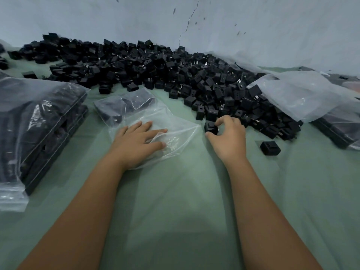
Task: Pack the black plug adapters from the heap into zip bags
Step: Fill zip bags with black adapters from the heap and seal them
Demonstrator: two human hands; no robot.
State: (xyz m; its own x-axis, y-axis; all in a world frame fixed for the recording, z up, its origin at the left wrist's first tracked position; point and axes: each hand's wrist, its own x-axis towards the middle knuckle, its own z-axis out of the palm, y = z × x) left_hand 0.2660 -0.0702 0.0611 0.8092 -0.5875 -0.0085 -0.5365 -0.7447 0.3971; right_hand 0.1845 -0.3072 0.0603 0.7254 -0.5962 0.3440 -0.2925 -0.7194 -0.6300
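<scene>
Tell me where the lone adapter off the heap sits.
Head view, right side: the lone adapter lies on the green cloth, right of the right hand, below the heap.

Huge heap of black plug adapters (148, 69) piled along the wall (253, 26), spilling onto a pale green cloth (175, 201). Left hand (136, 145) lies flat with fingers spread on a clear zip bag (175, 131) that already has a few adapters in its far end. Right hand (228, 137) is at the near edge of the heap, fingers curled round one adapter (210, 128). One stray adapter (270, 148) sits alone just right of that hand. On the left there's a stack of filled bags (39, 123), and on the right a big crumpled plastic sheet (296, 92) lies over the heap's edge.
</scene>
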